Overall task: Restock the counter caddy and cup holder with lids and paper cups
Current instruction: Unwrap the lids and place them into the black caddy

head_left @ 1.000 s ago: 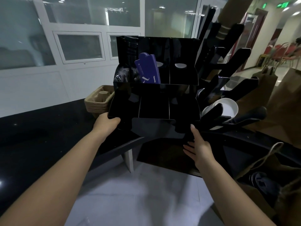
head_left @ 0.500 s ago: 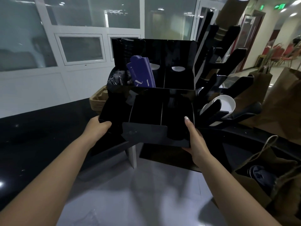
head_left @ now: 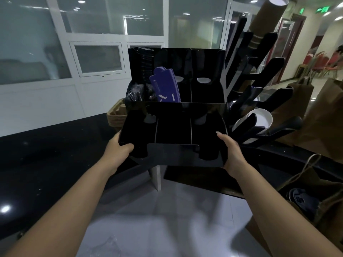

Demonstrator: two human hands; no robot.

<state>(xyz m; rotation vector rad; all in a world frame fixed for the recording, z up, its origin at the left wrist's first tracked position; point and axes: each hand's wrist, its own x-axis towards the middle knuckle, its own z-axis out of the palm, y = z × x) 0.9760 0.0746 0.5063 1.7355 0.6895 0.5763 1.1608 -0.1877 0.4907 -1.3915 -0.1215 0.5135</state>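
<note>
Now, the hands: the left hand (head_left: 118,151) grips the left front corner of the black caddy (head_left: 172,134), fingers curled round its wall; the right hand (head_left: 232,154) holds the right side, fingers laid along the wall, thumb not visible.
Step in hand: probably moving the caddy; it is best kept level, with even force from both hands.
Caddy: glossy black plastic, smooth, with thin dividers; the three front compartments between the fingers look empty.
Behind the fingers: the upper tier holds a purple flat packet (head_left: 166,88) and dark wrapped pieces, not clear which.
Right of the right fingers: cup holder (head_left: 259,101), black slanted arms, with one white paper cup (head_left: 261,118) lying inside.
Left, behind: brown pulp cup trays (head_left: 116,113), rough.
</note>
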